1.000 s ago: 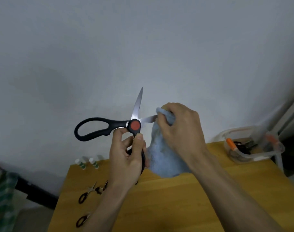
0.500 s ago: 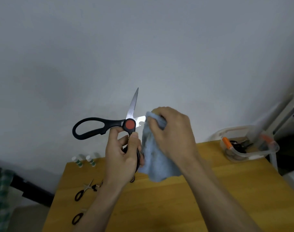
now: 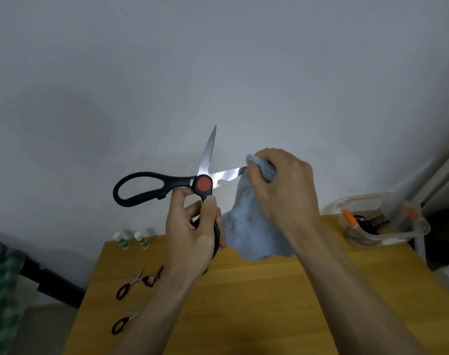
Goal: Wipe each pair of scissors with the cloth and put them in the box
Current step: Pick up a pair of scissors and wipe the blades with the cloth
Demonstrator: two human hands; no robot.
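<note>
Large black-handled scissors (image 3: 151, 185) with a red pivot are held up in front of the wall, blades spread apart. My left hand (image 3: 192, 237) grips the lower handle. My right hand (image 3: 282, 190) pinches the light blue cloth (image 3: 251, 234) around the outer end of the blade that points right. The other blade points up and is bare. The clear plastic box (image 3: 397, 238) stands at the table's far right and holds scissors with dark and orange parts.
Small black-handled scissors (image 3: 127, 285) lie on the wooden table (image 3: 256, 303) at the left, with another small pair (image 3: 122, 324) nearer me and a third partly hidden by my left arm. Two small white-and-green tubes (image 3: 131, 239) stand at the back left corner.
My right hand slid the cloth along the right-pointing blade toward the pivot, then back outward to the tip. My left hand kept its grip on the scissors.
</note>
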